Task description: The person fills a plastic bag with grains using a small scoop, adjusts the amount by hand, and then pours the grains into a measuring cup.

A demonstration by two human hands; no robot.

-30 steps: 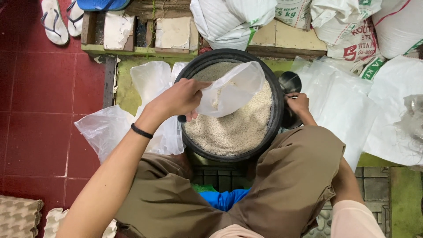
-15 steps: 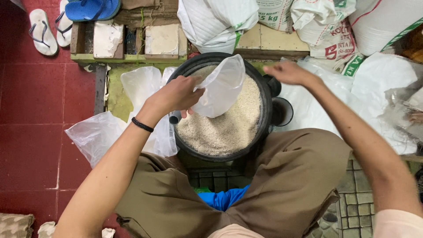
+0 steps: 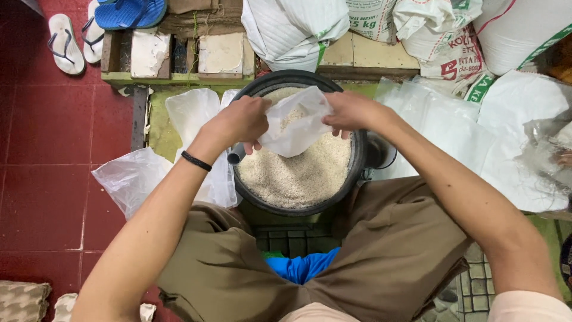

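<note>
A round black tub [image 3: 359, 156] full of white rice grains [image 3: 301, 176] stands between my knees. Over its far side I hold a clear plastic bag [image 3: 293, 122] with both hands. My left hand [image 3: 238, 122] grips the bag's left edge. My right hand [image 3: 351, 111] grips its right edge. A little rice shows inside the bag. A small dark cylinder [image 3: 235, 157] pokes out beneath my left hand, at the tub's rim. A black band circles my left wrist.
Empty clear bags [image 3: 134, 179] lie left of the tub and a heap of them [image 3: 476, 137] to the right. Large white sacks [image 3: 298, 30] stand behind. Sandals [image 3: 65, 42] rest on the red tiled floor at far left. A small dark pot [image 3: 378, 152] sits right of the tub.
My right hand came in from the right and took hold of the bag's right edge. The bag now hangs between both hands.
</note>
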